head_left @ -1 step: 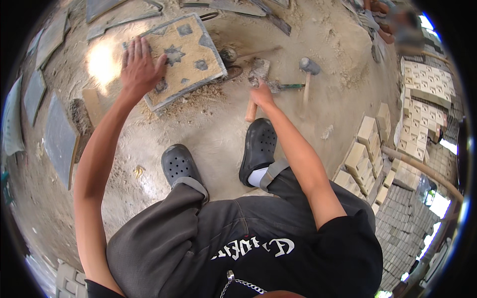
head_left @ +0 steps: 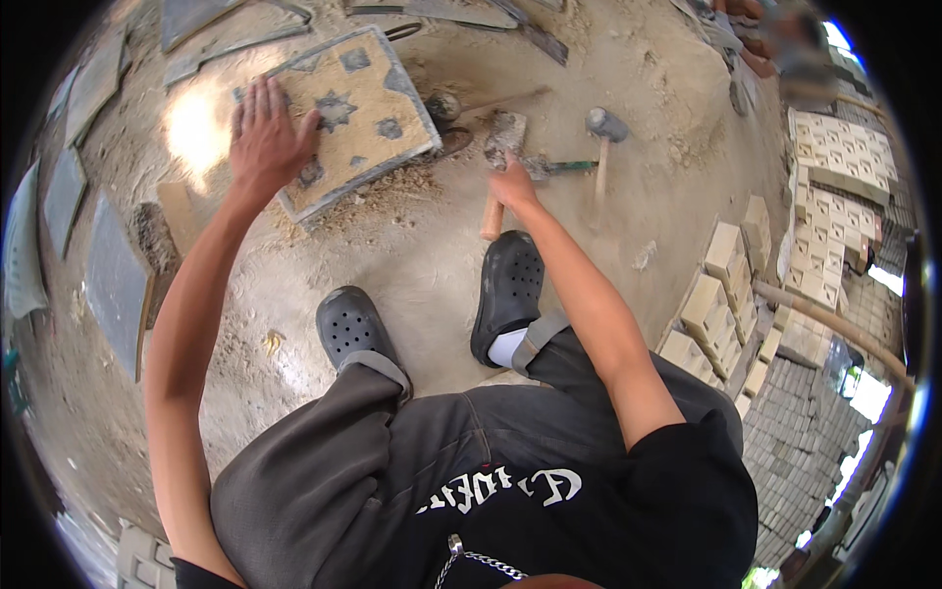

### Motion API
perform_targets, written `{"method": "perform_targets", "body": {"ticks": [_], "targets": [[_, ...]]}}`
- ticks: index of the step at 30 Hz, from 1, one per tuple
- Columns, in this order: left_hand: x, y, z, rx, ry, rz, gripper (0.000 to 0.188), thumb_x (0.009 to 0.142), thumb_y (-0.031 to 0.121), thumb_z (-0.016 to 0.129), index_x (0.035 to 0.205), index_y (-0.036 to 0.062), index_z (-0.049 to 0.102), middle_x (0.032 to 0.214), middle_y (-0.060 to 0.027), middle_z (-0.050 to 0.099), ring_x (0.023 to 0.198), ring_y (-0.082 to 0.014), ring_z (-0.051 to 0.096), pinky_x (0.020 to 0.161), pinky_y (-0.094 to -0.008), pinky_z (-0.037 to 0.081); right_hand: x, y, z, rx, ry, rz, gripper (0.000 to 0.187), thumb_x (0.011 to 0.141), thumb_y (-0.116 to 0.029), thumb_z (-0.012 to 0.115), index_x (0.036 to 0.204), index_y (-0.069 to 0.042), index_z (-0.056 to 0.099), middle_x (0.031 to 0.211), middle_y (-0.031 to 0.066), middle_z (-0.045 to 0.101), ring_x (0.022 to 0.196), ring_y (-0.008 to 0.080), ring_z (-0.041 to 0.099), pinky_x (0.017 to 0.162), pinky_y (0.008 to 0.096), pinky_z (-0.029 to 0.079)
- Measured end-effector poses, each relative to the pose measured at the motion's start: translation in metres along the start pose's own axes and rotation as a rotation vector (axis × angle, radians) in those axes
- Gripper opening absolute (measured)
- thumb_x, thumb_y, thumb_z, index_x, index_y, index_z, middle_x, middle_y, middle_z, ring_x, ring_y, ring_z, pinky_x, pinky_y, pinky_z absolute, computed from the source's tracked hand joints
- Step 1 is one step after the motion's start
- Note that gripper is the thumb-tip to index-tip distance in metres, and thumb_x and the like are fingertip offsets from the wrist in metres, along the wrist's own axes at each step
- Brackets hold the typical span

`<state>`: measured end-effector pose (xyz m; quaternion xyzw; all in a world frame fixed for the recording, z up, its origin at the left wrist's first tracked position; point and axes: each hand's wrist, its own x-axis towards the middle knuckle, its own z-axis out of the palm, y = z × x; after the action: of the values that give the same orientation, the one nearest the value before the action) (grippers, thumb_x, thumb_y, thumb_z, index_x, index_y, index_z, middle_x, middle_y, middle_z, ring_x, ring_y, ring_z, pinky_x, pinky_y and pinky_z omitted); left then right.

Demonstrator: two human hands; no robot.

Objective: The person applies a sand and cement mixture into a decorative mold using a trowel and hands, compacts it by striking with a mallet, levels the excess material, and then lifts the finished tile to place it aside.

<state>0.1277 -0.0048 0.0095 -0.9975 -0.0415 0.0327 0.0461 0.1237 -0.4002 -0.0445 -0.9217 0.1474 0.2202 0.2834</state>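
A: Starting left of the patterned panel (head_left: 343, 116), what lies there?
B: A flat grey slab (head_left: 116, 267), nearer the person than the panel. Then the left hand (head_left: 267, 142), resting on the panel's left part, fingers extended and slightly spread, grasping nothing visible.
A: And the panel by those fingers?
B: Sandy, grey-rimmed, with a dark star right of the fingers. It sits askew, its far edge slanting away toward the right. It looks near-square; I can't name a long axis.
A: Right of the panel?
B: The trowel (head_left: 506, 135). The right hand (head_left: 512, 185) curls its fingers around it where handle meets blade. Its long axis runs nearly straight away from the person, caked blade outward, wooden handle nearer.
A: Farther right of the panel?
B: A green-handled tool (head_left: 573, 167), then a mallet (head_left: 608, 125).
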Motion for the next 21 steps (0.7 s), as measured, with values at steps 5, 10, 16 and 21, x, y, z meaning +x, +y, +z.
{"method": "perform_targets", "body": {"ticks": [5, 10, 16, 21], "targets": [[-0.003, -0.012, -0.002, -0.035, 0.057, 0.016, 0.093, 0.098, 0.067, 0.031, 0.155, -0.0062, 0.020, 0.162, -0.0233, 0.022, 0.152, -0.0344, 0.017, 0.123, -0.0431, 0.014, -0.004, -0.004, -0.013, 0.032, -0.125, 0.032, 0.093, 0.080, -0.029, 0.067, 0.154, 0.005, 0.022, 0.136, 0.0332, 0.054, 0.127, 0.0424, 0.053, 0.107, 0.0419, 0.043], [0.007, -0.020, 0.002, -0.118, 0.032, 0.059, 0.094, 0.098, 0.067, 0.032, 0.154, -0.0076, 0.018, 0.162, -0.0253, 0.021, 0.152, -0.0371, 0.017, 0.123, -0.0448, 0.016, -0.012, -0.008, -0.008, -0.039, -0.036, 0.020, 0.096, 0.080, -0.024, 0.067, 0.156, 0.004, 0.014, 0.138, 0.0337, 0.052, 0.129, 0.0418, 0.052, 0.109, 0.0427, 0.041], [-0.063, -0.038, 0.005, -0.516, 0.353, 0.066, 0.082, 0.103, 0.047, 0.044, 0.153, -0.0117, 0.017, 0.159, -0.0328, 0.017, 0.151, -0.0433, 0.014, 0.123, -0.0466, 0.015, -0.047, -0.033, -0.003, 0.150, 0.001, 0.119, 0.079, 0.083, -0.012, 0.056, 0.152, 0.008, 0.023, 0.126, 0.0326, 0.058, 0.087, 0.0412, 0.071, 0.065, 0.0400, 0.060], [-0.182, -0.032, 0.024, -0.394, -0.368, -0.146, 0.084, 0.104, 0.045, 0.041, 0.154, -0.0114, 0.004, 0.162, -0.0306, 0.002, 0.153, -0.0385, 0.001, 0.125, -0.0445, 0.005, -0.071, -0.011, 0.024, 0.033, -0.009, 0.052, 0.065, 0.085, -0.015, 0.053, 0.144, 0.008, 0.039, 0.119, 0.0348, 0.062, 0.104, 0.0450, 0.065, 0.088, 0.0462, 0.053]]}}
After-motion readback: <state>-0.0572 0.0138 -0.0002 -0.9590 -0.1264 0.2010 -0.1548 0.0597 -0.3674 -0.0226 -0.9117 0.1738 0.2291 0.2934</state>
